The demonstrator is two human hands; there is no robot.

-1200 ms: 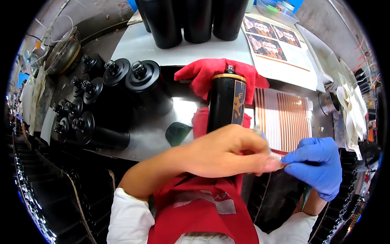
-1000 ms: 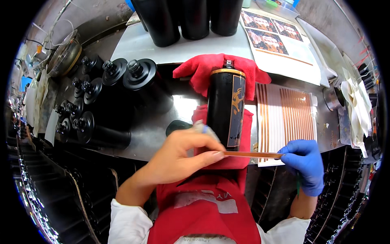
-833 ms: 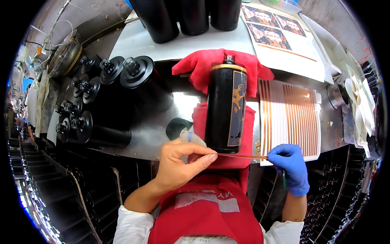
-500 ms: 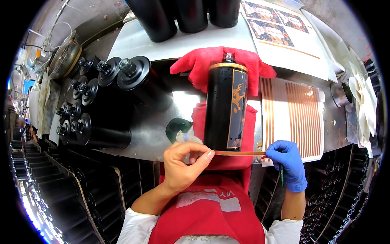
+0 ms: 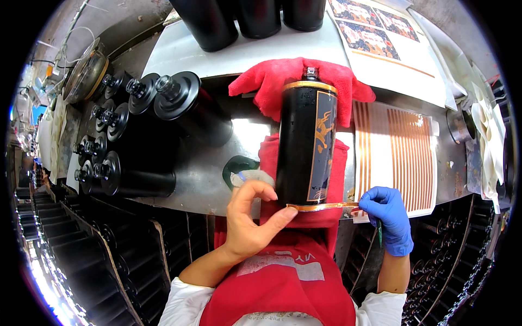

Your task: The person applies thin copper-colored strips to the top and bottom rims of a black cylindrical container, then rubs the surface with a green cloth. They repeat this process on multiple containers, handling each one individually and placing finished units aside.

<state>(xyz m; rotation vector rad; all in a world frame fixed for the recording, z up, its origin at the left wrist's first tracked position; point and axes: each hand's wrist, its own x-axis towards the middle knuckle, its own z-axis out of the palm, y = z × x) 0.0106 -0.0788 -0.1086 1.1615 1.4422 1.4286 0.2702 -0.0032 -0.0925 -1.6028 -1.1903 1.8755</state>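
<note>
A black bottle (image 5: 297,146) with a gold picture panel and a gold band near its neck lies on red cloth, neck pointing away from me. Across its near end runs a thin gold strip (image 5: 321,207), slightly bowed. My left hand (image 5: 247,220) has thumb and forefinger apart, the thumb tip touching the strip's left end beside the bottle's base. In a blue glove, my right hand (image 5: 387,214) pinches the strip's right end. A dark green tool (image 5: 379,231) sticks out below its fingers; the rest of that tool is hidden.
To the right lies a white sheet of gold strips (image 5: 408,157). Several black bottles (image 5: 179,98) stand at left, and more black bottles (image 5: 258,19) at the far edge. Left of the red cloth (image 5: 342,157) sits a green piece with a greyish pad (image 5: 253,176). Printed pictures (image 5: 370,41) lie far right.
My left forefinger has lifted off the strip, parting from the thumb. The strip has gone from straight to slightly bowed, its left end now at the bottle's base. The right hand keeps its pinch.
</note>
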